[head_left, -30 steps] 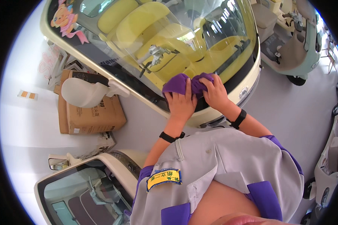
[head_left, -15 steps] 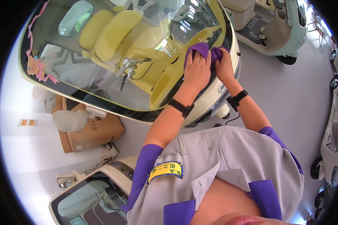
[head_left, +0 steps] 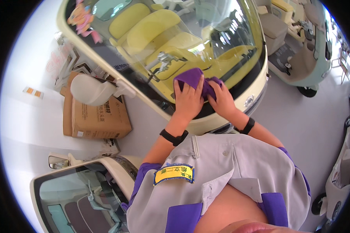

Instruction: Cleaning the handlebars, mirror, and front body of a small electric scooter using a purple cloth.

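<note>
Both hands rest at the lower part of the windshield [head_left: 221, 35] of a small cream vehicle with yellow seats inside. Under my left hand [head_left: 189, 97] a purple cloth [head_left: 188, 76] lies against the glass, with the fingers laid over it. Beside it my right hand [head_left: 222, 100] has its fingers curled on the bunched right end of the same cloth. Below both hands runs the cream front panel [head_left: 206, 124] with a round emblem [head_left: 249, 101] to the right. The palms and the cloth's underside are hidden.
A white side mirror [head_left: 91, 89] juts out at the left, before a brown cardboard box [head_left: 101, 116]. Another cream vehicle [head_left: 81, 194] stands at lower left. A pale green scooter [head_left: 311, 66] is at upper right, and more vehicles [head_left: 340, 171] line the right edge.
Both hands and the cloth have moved left and down the windshield, closer to my body. My view has turned, so the vehicle appears shifted to the right. The hold on the cloth stays.
</note>
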`<state>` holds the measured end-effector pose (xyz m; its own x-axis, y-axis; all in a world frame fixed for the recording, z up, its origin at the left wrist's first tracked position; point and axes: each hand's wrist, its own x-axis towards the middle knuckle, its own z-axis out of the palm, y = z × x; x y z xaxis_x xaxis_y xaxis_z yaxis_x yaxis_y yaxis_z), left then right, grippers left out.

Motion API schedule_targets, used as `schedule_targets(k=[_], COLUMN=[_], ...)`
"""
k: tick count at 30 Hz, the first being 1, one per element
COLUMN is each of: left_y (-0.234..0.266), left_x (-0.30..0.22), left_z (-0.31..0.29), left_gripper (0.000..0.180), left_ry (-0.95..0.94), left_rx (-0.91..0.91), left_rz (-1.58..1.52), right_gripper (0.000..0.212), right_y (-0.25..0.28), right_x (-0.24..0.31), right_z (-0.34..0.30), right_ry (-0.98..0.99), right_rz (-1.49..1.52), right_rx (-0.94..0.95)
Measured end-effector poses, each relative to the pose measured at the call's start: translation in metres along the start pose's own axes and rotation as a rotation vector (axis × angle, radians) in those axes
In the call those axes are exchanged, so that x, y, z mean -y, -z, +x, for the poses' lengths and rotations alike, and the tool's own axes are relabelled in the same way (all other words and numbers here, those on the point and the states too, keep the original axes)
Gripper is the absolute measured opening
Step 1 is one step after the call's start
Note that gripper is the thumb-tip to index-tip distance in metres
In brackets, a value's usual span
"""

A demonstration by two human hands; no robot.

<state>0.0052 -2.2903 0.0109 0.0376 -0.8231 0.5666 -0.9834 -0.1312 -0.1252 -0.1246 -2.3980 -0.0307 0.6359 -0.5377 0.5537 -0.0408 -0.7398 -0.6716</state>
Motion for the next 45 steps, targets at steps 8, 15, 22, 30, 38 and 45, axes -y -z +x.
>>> schedule_targets(k=[8, 15, 22, 30, 38, 45], left_y=[0.088, 0.047, 0.046, 0.097, 0.025, 0.061], left_x=[0.104, 0.099, 0.105, 0.145, 0.101, 0.121], left_z=[0.029, -0.013, -0.04, 0.019, -0.046, -0.002], left_gripper=[0.078, 0.071, 0.072, 0.074, 0.07, 0.068], left_ry=[0.216, 0.213, 0.042, 0.113, -0.035, -0.102], left_rx=[-0.351, -0.44, -0.242, -0.476, -0.279, -0.35], left_rz=[0.1, 0.035, -0.14, 0.027, -0.207, -0.172], right_gripper=[0.047, 0.05, 0.05, 0.047, 0.049, 0.044], right_y=[-0.011, -0.06, -0.074, -0.057, -0.093, -0.071], right_x=[0.126, 0.117, 0.106, 0.163, 0.091, 0.116], right_z=[0.141, 0.104, 0.059, 0.137, 0.044, 0.092], right_ry=[0.33, 0.298, 0.156, 0.14, 0.085, 0.062], right_rz=[-0.157, -0.354, -0.213, -0.253, -0.379, -0.287], right_rx=[-0.139, -0.256, -0.104, -0.196, -0.262, -0.289])
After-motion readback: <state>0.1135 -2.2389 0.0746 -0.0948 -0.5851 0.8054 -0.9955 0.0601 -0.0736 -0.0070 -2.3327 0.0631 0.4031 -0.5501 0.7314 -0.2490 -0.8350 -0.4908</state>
